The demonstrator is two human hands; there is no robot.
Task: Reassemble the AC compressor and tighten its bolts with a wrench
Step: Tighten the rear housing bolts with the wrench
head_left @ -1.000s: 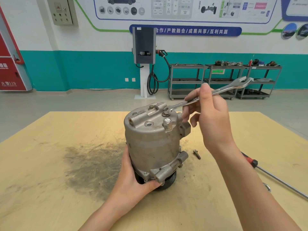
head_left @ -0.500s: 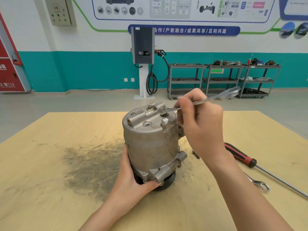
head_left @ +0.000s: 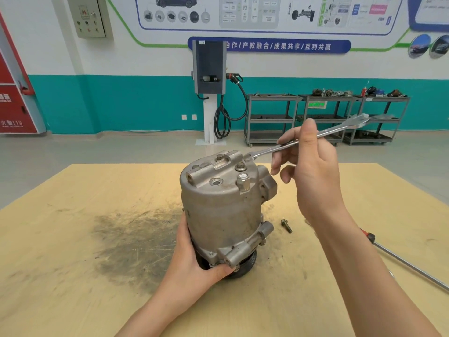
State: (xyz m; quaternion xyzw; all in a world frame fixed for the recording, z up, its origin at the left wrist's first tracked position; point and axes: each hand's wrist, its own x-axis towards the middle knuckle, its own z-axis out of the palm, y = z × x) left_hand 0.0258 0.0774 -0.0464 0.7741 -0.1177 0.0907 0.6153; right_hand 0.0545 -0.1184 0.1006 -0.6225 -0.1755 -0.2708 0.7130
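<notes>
Hands grip compressor (head_left: 220, 210) and wrench (head_left: 303, 139); loose bolt (head_left: 286, 225), screwdriver (head_left: 408, 263) lie beside.

The right hand (head_left: 313, 171) swings the wrench (head_left: 306, 139) back out to the right, its far end higher than half a second ago. The loose bolt (head_left: 286, 225) on the table is in full view again, and the forearm covers the screwdriver's red handle (head_left: 368, 235).

Grey, grimy AC compressor (head_left: 222, 210) standing upright on its black pulley, base cupped by left-hand fingers (head_left: 194, 259); silver wrench (head_left: 303, 139) pinched between right-hand fingertips (head_left: 286, 142), angled down onto a top bolt; loose bolt (head_left: 286, 225) lying below the right-hand fingers
</notes>
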